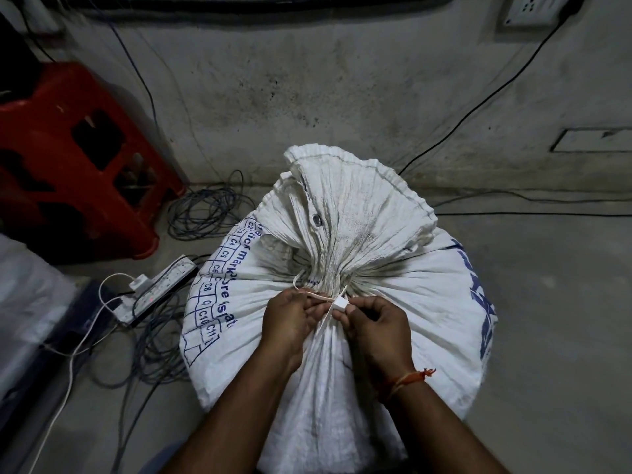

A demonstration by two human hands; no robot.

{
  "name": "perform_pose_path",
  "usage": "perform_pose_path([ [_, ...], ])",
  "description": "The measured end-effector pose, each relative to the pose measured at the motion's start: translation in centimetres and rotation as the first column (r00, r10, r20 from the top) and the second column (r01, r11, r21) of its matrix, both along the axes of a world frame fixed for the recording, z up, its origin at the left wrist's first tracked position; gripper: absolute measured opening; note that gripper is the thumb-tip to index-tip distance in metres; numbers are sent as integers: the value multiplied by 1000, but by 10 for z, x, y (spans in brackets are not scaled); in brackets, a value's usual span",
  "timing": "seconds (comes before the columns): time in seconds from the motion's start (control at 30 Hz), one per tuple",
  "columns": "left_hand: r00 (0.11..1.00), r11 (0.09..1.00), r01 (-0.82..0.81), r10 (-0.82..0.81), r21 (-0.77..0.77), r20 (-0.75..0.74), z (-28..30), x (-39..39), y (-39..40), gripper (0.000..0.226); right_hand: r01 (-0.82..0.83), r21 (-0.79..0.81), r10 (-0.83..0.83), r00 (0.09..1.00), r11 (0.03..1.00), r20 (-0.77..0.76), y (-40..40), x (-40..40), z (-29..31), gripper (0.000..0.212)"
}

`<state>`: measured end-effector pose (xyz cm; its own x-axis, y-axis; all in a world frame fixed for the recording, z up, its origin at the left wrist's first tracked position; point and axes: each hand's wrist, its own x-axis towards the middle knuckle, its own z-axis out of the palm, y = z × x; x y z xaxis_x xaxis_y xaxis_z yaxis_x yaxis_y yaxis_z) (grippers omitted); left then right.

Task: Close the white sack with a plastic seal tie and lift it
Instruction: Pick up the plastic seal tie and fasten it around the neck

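View from above: a full white sack [342,268] w/ blue print stands on the floor [547,336], its neck gathered into a tight bunch and the loose mouth fanning up and away beyond the hands. A thin white seal tie [337,302] is looped around the neck, right at the fingertips. The left hand [290,323] pinches the tie's strap between thumb and fingers, grip closed on it, just left of the tie's small square lock. The right hand [372,323] pinches the lock end, grip also closed on the tie; an orange thread [410,378] circles that wrist. The two hands nearly touch, resting against the front of the sack just below the neck. A loose end of strap pokes down between them; cannot tell how tight the loop is. Far left of the hands, beyond the sack: a red plastic stool [78,159] against a grey wall [307,80]. Closer on the left, a white power strip [154,289] w/ a plug and cord, amid tangled dark cables [205,213] on the floor. Up at far right, a wall socket [533,8] w/ a black cable running down.
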<state>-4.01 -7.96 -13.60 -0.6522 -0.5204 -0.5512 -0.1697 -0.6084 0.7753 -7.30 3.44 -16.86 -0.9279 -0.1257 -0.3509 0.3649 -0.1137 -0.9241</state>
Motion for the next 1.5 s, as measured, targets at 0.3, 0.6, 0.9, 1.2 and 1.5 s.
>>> perform_pose_path([
  [0.3,922,386,351,16,-853,386,-10,2,-53,19,11,79,-9,1000,997,-19,-1,2,1,10],
  [0.6,839,4,513,-214,-858,501,-7,-33,-76,24,-3,89,5,1000,996,-22,3,3,-3,8],
  [0.9,892,215,451,-130,-866,432,-20,-36,-75,21,-6,24,5,1000,1000,6,2,1,1,14],
  [1.2,958,465,163,137,-870,253,-15,-35,-69,22,9,34,-11,999,999,49,8,0,5,18],
  [1.5,891,308,377,138,-873,433,-4,-22,-72,40,-5,-8,5,998,1000,55,5,0,10,18],
])
